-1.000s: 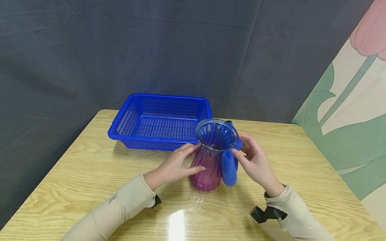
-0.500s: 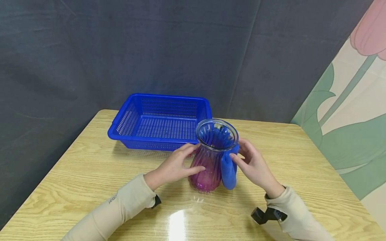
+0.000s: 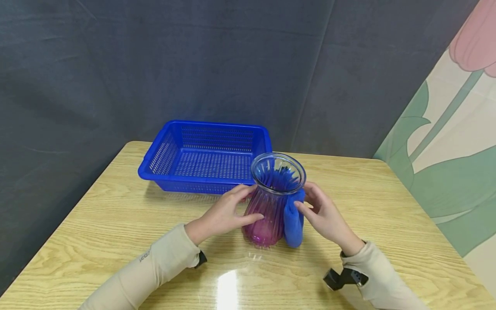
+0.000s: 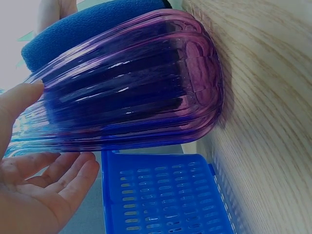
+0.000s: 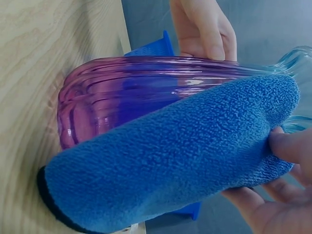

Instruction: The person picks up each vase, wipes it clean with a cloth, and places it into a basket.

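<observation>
A ribbed glass vase (image 3: 265,221), blue at the flared rim and pink toward the base, stands upright on the table. My left hand (image 3: 224,212) holds its left side, thumb in front and the other fingers around the back; the left wrist view shows thumb and fingers (image 4: 73,183) on either side of the glass. Against the vase's right side hangs a folded blue cloth (image 3: 293,226). Near its top, my right hand (image 3: 327,219) pinches it between thumb and fingers. In the right wrist view, the fuzzy cloth (image 5: 165,156) with a black edge covers part of the vase.
Behind the vase, to the left, sits a blue perforated plastic basket (image 3: 209,178). The wooden table (image 3: 387,206) extends to a dark curtain (image 3: 217,64) at the back, with a flower-patterned surface (image 3: 457,172) along the right.
My right hand has moved slightly down and left, carrying the cloth down along the vase's side. The cloth's upper part has come down from beside the rim. Left hand and vase stay put.
</observation>
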Action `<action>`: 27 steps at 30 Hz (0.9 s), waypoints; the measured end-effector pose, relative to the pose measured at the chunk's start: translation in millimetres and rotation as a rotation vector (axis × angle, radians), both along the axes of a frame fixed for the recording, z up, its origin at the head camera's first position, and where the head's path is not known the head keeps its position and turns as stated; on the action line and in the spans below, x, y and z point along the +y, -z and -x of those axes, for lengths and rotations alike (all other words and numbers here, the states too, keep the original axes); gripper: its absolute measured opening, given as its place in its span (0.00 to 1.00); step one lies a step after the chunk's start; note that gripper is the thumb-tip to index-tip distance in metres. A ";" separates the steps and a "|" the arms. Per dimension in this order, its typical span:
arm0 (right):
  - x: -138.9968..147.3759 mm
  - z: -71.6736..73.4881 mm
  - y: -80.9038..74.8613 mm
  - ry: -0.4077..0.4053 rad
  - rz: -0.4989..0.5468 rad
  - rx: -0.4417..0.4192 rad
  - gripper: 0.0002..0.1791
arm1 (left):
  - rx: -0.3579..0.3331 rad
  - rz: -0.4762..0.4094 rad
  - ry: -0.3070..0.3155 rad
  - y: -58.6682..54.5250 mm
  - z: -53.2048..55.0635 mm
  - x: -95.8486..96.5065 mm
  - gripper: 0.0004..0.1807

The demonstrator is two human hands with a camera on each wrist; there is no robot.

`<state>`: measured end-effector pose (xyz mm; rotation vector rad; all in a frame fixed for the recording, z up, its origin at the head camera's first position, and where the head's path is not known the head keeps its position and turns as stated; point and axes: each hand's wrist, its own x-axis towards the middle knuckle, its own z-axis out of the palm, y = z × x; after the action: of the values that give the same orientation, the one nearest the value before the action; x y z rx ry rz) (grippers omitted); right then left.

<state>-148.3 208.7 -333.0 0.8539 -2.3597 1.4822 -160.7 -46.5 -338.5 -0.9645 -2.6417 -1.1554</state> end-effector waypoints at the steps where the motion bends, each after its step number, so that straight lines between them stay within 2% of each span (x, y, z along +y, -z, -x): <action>1: 0.1 0.4 1.0 -0.002 0.001 0.001 0.21 | 0.000 -0.001 0.000 0.0 -0.1 -0.1 0.38; 12: 1.6 4.0 5.8 -0.020 0.001 0.004 0.20 | 0.016 -0.007 0.003 0.8 1.3 -0.2 0.37; 27: 1.0 -0.4 -1.5 0.088 -0.063 0.006 0.20 | 0.003 -0.012 0.011 0.4 0.7 -0.1 0.37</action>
<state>-147.9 209.7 -331.5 0.7569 -2.4188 1.3764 -161.4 -46.6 -338.9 -0.9792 -2.6273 -1.1697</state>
